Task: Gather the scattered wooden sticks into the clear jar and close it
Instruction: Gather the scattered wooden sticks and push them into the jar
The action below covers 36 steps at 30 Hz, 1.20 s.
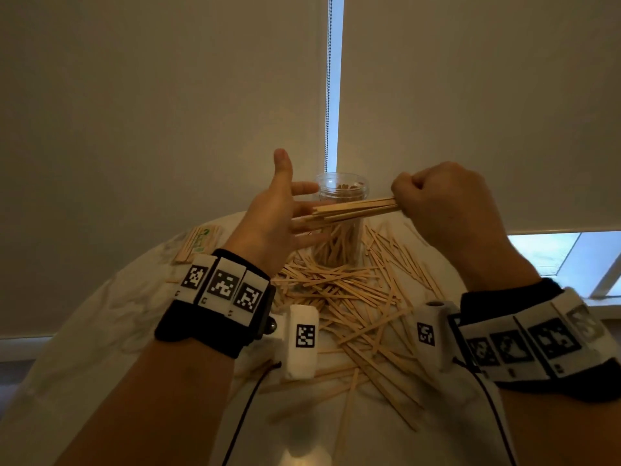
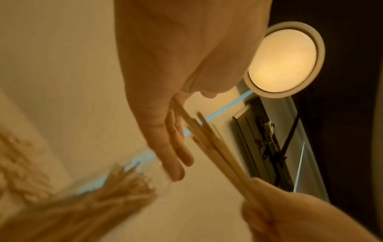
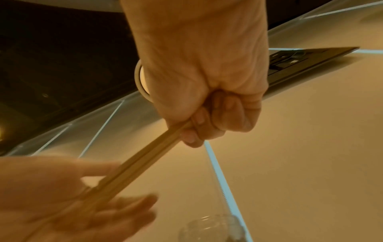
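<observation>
My right hand (image 1: 437, 203) grips one end of a bundle of wooden sticks (image 1: 353, 210), held roughly level in front of the clear jar (image 1: 341, 193). My left hand (image 1: 282, 210) is spread with straight fingers, and the bundle's free ends touch its palm. The jar stands upright with no lid and holds several sticks. A big heap of scattered sticks (image 1: 353, 297) covers the table around and in front of it. The left wrist view shows the straight fingers (image 2: 176, 157) beside the bundle (image 2: 213, 150). The right wrist view shows curled fingers (image 3: 207, 122) round the sticks (image 3: 145, 157).
The round white table (image 1: 100, 348) stands against a window with pale roller blinds (image 1: 168, 112). A wrapped pack of sticks (image 1: 198, 242) lies at the back left of the table. Wrist cameras and cables hang below both forearms.
</observation>
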Motion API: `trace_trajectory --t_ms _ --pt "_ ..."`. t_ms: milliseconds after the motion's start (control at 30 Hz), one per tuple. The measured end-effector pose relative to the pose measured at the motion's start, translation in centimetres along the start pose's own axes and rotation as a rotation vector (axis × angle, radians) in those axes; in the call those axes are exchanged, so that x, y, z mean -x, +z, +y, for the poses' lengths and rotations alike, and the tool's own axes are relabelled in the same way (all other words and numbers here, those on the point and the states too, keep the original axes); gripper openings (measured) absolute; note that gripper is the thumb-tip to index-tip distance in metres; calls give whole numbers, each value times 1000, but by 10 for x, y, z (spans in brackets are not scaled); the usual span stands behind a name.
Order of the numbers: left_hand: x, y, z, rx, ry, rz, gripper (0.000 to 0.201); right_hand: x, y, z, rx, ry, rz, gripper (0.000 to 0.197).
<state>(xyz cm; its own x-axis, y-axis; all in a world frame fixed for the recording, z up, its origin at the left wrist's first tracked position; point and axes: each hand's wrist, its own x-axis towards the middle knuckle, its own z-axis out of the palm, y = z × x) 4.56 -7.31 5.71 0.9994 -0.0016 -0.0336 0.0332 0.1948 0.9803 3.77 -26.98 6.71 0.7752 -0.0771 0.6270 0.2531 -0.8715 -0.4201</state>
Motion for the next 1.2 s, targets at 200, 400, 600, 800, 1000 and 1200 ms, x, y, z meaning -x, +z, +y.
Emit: trace_trajectory --t_ms 200,400,600,800,1000,1200 --pt "11 13 1 45 70 -48 45 10 21 -26 86 -88 -93 55" --pt "8 5 -8 -349 -23 -266 43 9 16 -16 64 -91 -276 48" --pt "-9 -4 -22 -227 43 -195 32 6 -2 -3 -147 -87 -490 26" --pt "-23 -7 -29 -169 -26 -109 48 0 -3 -1 -238 -18 -442 27" --pt "-39 -17 -27 -45 -76 136 23 -35 -15 12 -174 146 -142 31" --pt "-82 -3 -27 -449 -22 33 115 -110 10 3 107 57 -222 36"
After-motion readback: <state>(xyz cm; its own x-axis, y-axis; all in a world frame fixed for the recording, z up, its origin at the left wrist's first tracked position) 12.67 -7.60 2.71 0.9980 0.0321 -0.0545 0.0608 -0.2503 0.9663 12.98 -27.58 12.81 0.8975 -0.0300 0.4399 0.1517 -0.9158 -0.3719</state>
